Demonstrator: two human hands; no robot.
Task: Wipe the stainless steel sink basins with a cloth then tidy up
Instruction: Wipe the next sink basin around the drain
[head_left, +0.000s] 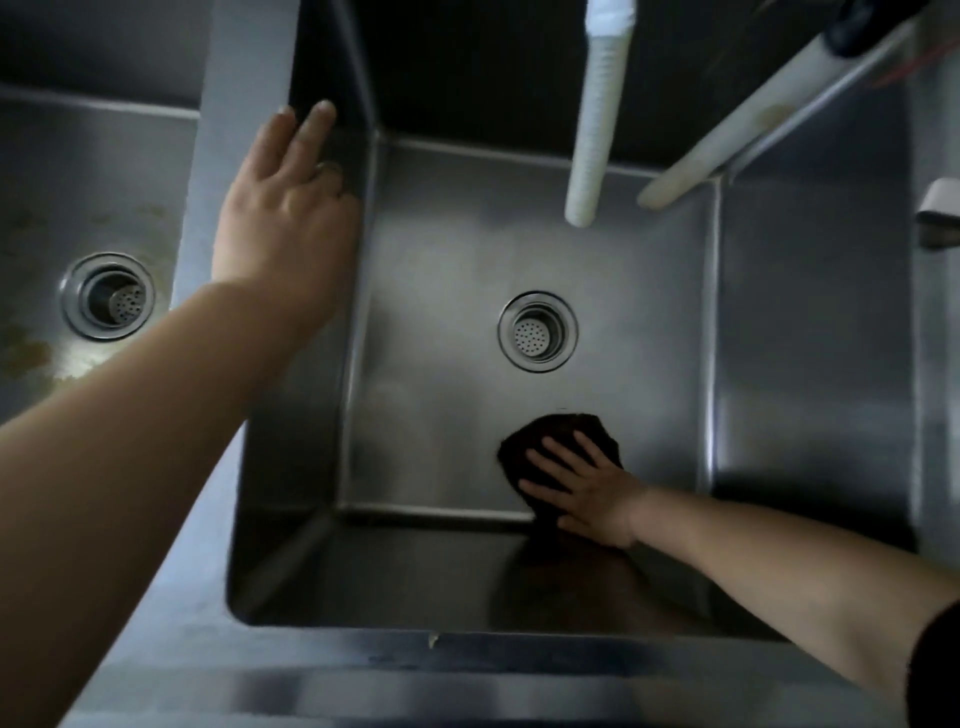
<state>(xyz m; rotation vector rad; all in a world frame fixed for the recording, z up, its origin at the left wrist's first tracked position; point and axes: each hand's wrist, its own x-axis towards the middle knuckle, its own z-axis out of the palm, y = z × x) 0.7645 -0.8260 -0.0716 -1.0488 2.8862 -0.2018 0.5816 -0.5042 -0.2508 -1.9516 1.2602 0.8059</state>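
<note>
I look down into a deep stainless steel basin (447, 415) with a round drain strainer (537, 331) in its floor. My right hand (582, 488) lies flat, fingers spread, pressing a dark cloth (558, 434) onto the basin floor near the front wall, below the drain. My left hand (285, 218) rests open on the divider (234, 78) between the basins, its fingers curling over the basin's left wall. A second basin (52, 182) lies to the left, stained brown around its own drain (108, 297).
A white ribbed hose (595, 119) hangs down over the back of the basin. A second pale tube (727, 140) slants in from the upper right. A metal fitting (937, 213) shows at the right edge. The sink's front rim (415, 670) runs along the bottom.
</note>
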